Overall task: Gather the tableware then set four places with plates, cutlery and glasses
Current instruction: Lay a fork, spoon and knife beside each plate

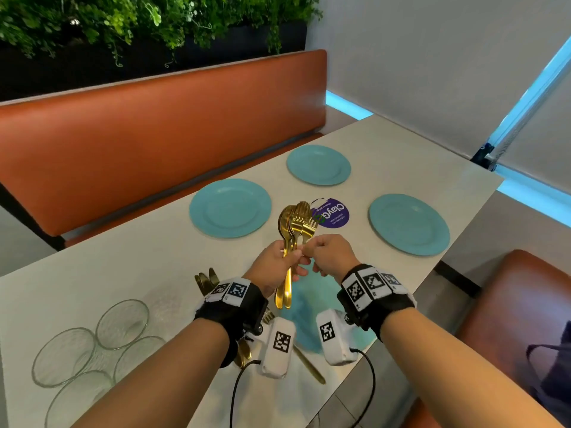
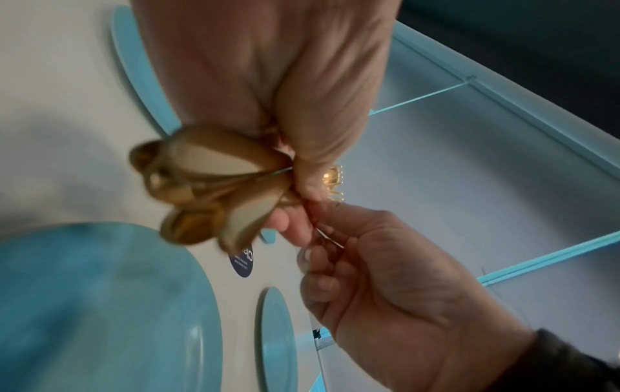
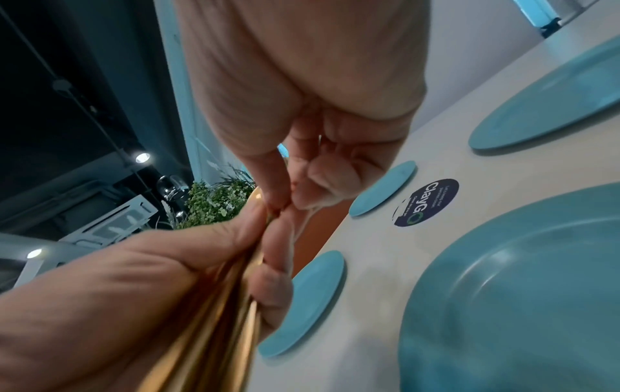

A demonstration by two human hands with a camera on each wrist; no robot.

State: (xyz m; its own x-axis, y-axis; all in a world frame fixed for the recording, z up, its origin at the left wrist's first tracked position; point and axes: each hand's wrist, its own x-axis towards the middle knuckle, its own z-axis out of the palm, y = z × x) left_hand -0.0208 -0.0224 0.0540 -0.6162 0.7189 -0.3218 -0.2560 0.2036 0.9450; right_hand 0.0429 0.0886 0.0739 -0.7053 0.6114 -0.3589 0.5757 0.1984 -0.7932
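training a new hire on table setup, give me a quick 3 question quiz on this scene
1. True or false: the left hand grips a bundle of gold cutlery above the table.
2. Multiple choice: how many glasses stand grouped at the near left of the table? A) two B) four C) six
3. Fill in: the right hand pinches one piece of the bundle, a gold ____.

Key:
1. True; spoons and forks fan out of its fist.
2. B.
3. Fork; the teal plates have no cutlery beside them yet, apart from some lying by the near one.
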